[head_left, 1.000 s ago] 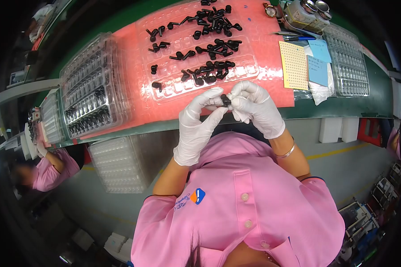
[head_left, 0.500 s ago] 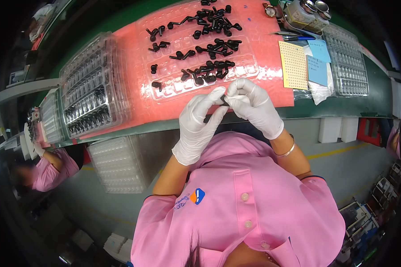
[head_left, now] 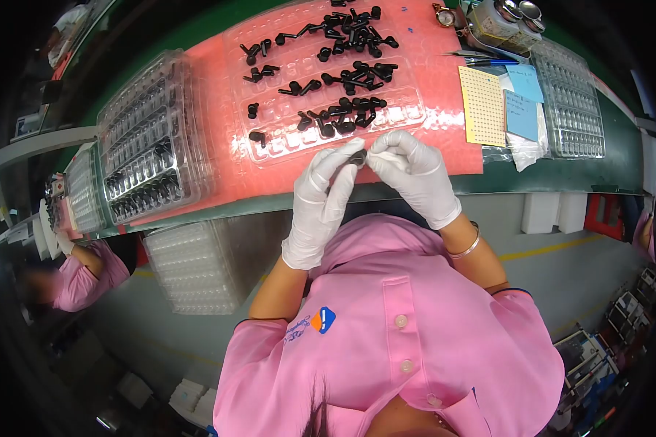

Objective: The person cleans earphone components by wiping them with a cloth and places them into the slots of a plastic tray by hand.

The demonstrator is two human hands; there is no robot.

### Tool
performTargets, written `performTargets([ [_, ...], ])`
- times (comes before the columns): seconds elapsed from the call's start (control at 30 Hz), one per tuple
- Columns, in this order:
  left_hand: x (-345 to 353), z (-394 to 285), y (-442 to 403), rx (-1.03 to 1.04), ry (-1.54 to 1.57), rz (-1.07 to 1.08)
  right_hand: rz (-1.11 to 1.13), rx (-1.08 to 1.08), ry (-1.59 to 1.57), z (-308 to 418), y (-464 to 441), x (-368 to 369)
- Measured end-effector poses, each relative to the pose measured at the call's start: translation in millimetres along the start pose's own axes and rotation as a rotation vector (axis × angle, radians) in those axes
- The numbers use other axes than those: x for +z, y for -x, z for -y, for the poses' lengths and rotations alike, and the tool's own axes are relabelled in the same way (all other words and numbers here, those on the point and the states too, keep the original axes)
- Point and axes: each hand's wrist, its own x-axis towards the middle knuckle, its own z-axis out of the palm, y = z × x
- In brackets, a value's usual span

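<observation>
Between thumb and fingers, my gloved left hand [head_left: 318, 197] pinches a small black earbud [head_left: 358, 156]; its rounded end shows at the fingertips. My gloved right hand [head_left: 418, 177] is close beside it, thumb and fingers pressed together at the earbud's right side. Whether anything sits in that right pinch is hidden by the glove. Just beyond the hands, a clear plastic tray [head_left: 270, 151] on a pink mat bears several rows of loose black earbuds [head_left: 350, 116].
Stacked clear trays [head_left: 149, 138] with black earbuds stand at left, another tray stack [head_left: 572, 102] at right. A yellow dotted sheet [head_left: 483, 105], blue notes [head_left: 521, 113], pens, a watch [head_left: 444, 14] and lidded jars [head_left: 492, 25] lie at right. A co-worker [head_left: 91, 273] is at far left.
My hands have drawn slightly apart. The earbud has shifted left and now shows more at my left fingertips, while the right fingers stay pinched beside it.
</observation>
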Motion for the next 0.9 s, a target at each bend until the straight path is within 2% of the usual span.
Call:
performTargets([
  [0.03, -0.1, -1.0, 0.0, 0.001, -0.001, 0.0, -0.024, -0.018, 0.059, 1.0, -1.1, -2.4],
  [0.1, 0.3, -5.9, 1.4, -0.226, 0.282, 0.013, -0.045, -0.034, 0.118, 3.5, -3.0, -8.2],
  [0.13, 0.1, -8.2, 1.7, -0.34, 0.424, 0.017, 0.027, -0.159, 0.17, 5.7, -4.4, -12.3],
  [0.2, -2.5, -10.9, 1.7, -0.349, 0.465, 0.052, 0.167, -0.41, 0.27, 11.1, -6.3, -17.0],
  [0.23, -3.7, -12.0, 1.6, -0.358, 0.508, 0.093, 0.162, -0.41, 0.27, 12.0, -6.3, -17.0],
  [0.33, -2.4, -14.8, -0.6, -0.361, 0.546, 0.15, 0.281, -0.084, 0.095, 17.2, -9.1, -12.1],
  [0.37, -2.6, -15.6, -1.3, -0.356, 0.538, 0.157, 0.286, -0.086, 0.094, 17.7, -12.0, -15.3],
  [0.47, -6.4, -19.8, -3.8, -0.362, 0.554, 0.166, 0.453, 0.394, -0.283, 20.3, -18.9, -31.8],
  [0.5, -9.1, -21.2, -5.6, -0.37, 0.578, 0.167, 0.453, 0.391, -0.283, 21.4, -17.8, -30.4],
  [0.6, -11.6, -15.7, -7.4, -0.406, 0.624, 0.146, 0.273, 0.316, -0.015, 22.7, -7.7, -21.4],
  [0.63, -11.4, -11.1, -8.2, -0.432, 0.646, 0.134, 0.271, 0.318, -0.017, 21.1, -6.8, -21.7],
  [0.73, -10.4, -5.0, -10.0, -0.447, 0.697, 0.132, 0.082, -0.104, 0.354, 17.0, -4.7, -22.4],
  [0.9, -3.7, -9.3, -10.1, -0.472, 0.841, 0.111, -0.003, -0.184, 0.162, 30.1, 4.7, -7.6],
])
